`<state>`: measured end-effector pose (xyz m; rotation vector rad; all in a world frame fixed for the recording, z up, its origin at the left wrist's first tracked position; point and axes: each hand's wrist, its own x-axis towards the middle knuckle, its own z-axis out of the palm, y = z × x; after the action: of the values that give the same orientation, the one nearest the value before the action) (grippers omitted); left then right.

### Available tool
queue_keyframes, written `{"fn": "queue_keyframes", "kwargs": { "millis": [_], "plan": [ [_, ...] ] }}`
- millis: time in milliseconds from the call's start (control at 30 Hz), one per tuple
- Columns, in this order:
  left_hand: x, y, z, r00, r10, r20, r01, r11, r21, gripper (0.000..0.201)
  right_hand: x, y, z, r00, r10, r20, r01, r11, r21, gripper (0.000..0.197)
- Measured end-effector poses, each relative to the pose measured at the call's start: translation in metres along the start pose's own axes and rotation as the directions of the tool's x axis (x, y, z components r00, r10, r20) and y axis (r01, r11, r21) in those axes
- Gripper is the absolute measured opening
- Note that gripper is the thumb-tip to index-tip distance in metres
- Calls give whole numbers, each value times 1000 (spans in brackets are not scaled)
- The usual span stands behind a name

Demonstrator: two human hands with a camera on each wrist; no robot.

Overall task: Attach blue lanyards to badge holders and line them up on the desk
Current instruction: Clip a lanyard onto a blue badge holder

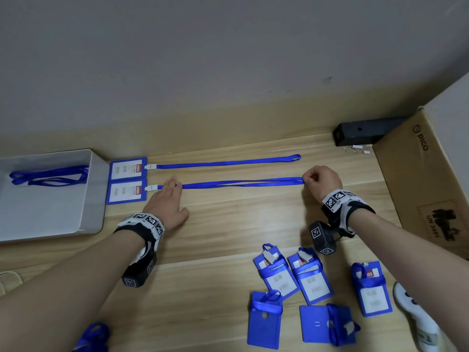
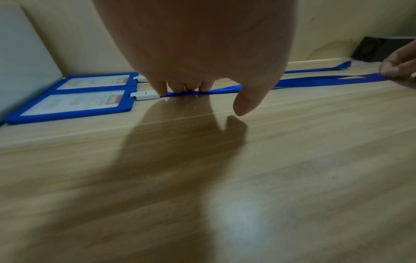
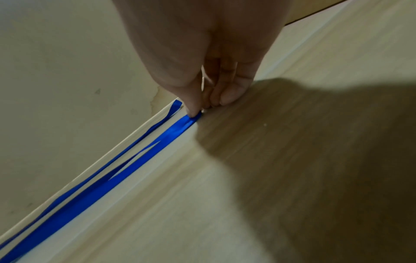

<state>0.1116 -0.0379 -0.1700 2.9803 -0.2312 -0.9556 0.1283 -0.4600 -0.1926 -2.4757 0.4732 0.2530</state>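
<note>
Two blue badge holders lie side by side at the desk's back left, the far one (image 1: 128, 168) and the near one (image 1: 127, 191), each with a blue lanyard stretched out to the right. The far lanyard (image 1: 228, 162) lies free. My left hand (image 1: 167, 199) presses flat fingers on the near lanyard (image 1: 241, 183) just right of its white clip (image 2: 146, 95). My right hand (image 1: 321, 182) pinches that lanyard's looped end (image 3: 192, 119) against the desk. Several more holders wrapped in lanyards, one of them (image 1: 278, 271), lie at the front right.
A grey tray (image 1: 50, 214) at the left holds loose blue lanyards (image 1: 50, 175). A cardboard box (image 1: 426, 179) stands at the right, a black block (image 1: 360, 134) by the wall. A white object (image 1: 416, 316) lies at the front right edge.
</note>
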Motion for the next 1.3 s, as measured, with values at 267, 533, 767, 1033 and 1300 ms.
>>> {"fn": "queue_keyframes", "kwargs": {
  "millis": [267, 533, 767, 1033, 1300],
  "plan": [
    [-12, 15, -9, 990, 12, -140, -34, 987, -156, 72, -12, 1, -4, 996, 38, -81, -9, 941, 339, 16],
    [-53, 105, 3, 976, 216, -37, -212, 886, -413, 28, -92, -4, -18, 995, -18, 102, -20, 934, 356, 7],
    [-74, 178, 57, 976, 208, 68, -174, 925, -339, 70, -160, 4, 3, 961, -228, 156, 210, 970, 124, 11],
    [-85, 190, 59, 997, 69, 27, -49, 888, -458, 28, -182, -1, -3, 935, -334, 122, 322, 940, 110, 22],
    [-128, 137, 28, 994, -90, -62, -12, 474, -880, 21, -193, -49, 5, 842, -354, 407, 291, 933, 211, 18]
  ]
}}
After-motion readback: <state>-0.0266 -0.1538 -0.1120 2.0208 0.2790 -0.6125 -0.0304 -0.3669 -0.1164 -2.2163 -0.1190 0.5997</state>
